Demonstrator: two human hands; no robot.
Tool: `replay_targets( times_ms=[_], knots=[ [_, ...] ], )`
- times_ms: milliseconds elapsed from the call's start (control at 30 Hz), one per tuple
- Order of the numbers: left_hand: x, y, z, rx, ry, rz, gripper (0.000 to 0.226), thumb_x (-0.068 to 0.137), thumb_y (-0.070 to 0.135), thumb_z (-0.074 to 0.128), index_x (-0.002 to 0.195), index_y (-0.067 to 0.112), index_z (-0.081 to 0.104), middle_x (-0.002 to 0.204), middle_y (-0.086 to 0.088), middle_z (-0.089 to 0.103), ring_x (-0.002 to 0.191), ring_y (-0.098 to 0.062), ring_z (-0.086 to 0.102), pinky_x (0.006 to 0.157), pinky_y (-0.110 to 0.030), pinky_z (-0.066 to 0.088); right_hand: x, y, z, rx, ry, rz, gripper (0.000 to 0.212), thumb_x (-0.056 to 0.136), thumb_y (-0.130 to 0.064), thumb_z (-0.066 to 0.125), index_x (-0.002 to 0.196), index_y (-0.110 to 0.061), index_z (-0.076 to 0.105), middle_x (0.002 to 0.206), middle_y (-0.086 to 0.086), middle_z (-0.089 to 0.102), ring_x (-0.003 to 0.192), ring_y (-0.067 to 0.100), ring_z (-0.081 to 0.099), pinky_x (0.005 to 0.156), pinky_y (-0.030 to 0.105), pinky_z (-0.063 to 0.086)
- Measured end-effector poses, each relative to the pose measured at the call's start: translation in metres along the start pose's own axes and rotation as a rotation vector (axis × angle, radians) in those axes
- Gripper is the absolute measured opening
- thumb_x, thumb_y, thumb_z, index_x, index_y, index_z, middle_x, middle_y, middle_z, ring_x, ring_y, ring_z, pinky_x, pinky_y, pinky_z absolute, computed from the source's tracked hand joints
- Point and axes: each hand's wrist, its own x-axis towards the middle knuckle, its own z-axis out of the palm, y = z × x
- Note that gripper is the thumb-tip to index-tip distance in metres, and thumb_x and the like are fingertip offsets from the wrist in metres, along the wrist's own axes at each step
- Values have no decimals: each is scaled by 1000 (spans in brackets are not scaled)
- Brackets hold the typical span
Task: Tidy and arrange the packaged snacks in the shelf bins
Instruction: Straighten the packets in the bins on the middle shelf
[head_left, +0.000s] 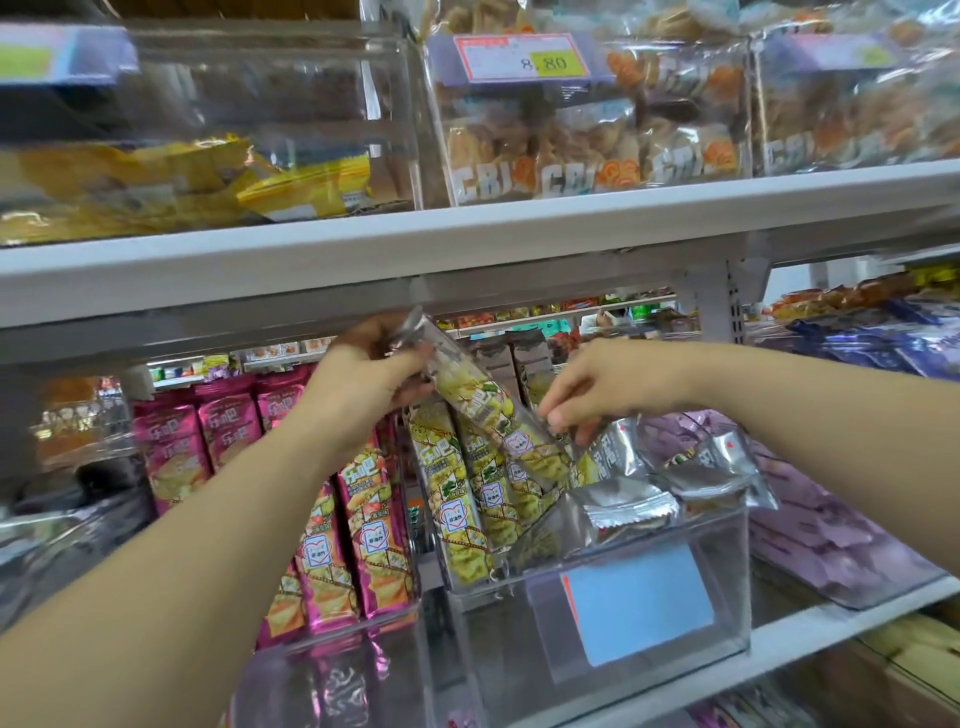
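Partly done: left grip (363, 374) and right grip (605, 389) clamped on tilted green snack pack (483, 400); right of grip, messy silver packs (628, 504).

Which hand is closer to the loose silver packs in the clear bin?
Right. The right hand sits just above the silver packs, fingertips at the upper one's edge. The left hand is farther up-left, gripping the top of the tilted green snack pack.

My one head camera looks forward and slightly down, close to the shelf (467, 244) and clear bin (675, 597) before me.
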Motion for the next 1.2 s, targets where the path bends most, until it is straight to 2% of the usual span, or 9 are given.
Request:
replay_targets(
  times_ms=[133,233,400,667,733,867,967,1067,1200],
  knots=[
    [-1,2,6,291,39,99,20,91,13,62,102,30,59,108,0,66,78,-15,70,72,-26,58,-3,2,-3,72,-42,9,21,92,-29,59,108,-19,68,96,-8,72,77,-4,66,90,28,48],
    [-4,9,13,448,43,202,20,93,19,61,104,34,55,97,6,65,81,-25,69,71,-34,59,-11,-3,-9,57,-18,64,25,89,-45,56,97,-24,67,96,-8,72,85,6,69,68,19,46],
    [-4,11,21,578,58,331,19,94,22,58,112,30,59,100,11,64,94,-17,64,88,-37,52,-31,-24,-18,-186,-112,131,60,60,-73,54,90,-24,70,84,-11,69,78,15,70,67,21,46],
    [-3,5,25,850,-127,323,36,94,25,58,129,20,57,118,2,63,92,-9,56,79,-21,43,-33,-24,-18,-194,-73,213,26,77,-19,77,100,-11,66,74,-2,70,57,13,63,61,25,53],
    [-2,0,27,940,-166,270,41,94,28,57,134,19,52,116,1,62,84,-8,54,72,-20,41,-29,-21,-19,-327,125,155,24,77,-20,75,99,-20,67,71,-4,63,56,11,56,57,23,45],
    [2,-3,26,1080,-166,273,48,94,31,58,139,22,44,127,-4,59,114,-22,54,87,-23,43,-17,-12,-17,-385,386,49,33,80,-21,73,112,-23,64,98,-4,62,74,11,47,61,24,31],
    [6,-1,23,1287,-122,305,52,91,37,59,138,33,39,125,-5,58,121,-26,48,99,-37,43,-5,-8,-13,-374,413,34,43,83,-23,71,124,-20,58,114,2,60,95,14,49,67,18,34],
    [7,-4,19,1317,-138,296,54,90,39,59,138,37,35,131,-3,54,125,-25,45,105,-43,38,5,-8,-12,-320,407,48,57,84,-26,71,136,-20,47,135,8,54,123,23,50,93,25,39],
    [9,-10,15,1325,-190,303,61,89,41,59,143,37,29,138,-2,45,133,-26,32,108,-47,32,17,-14,-8,-356,275,37,52,83,-30,72,127,-13,50,124,11,59,100,21,59,81,27,44]
  ],
)
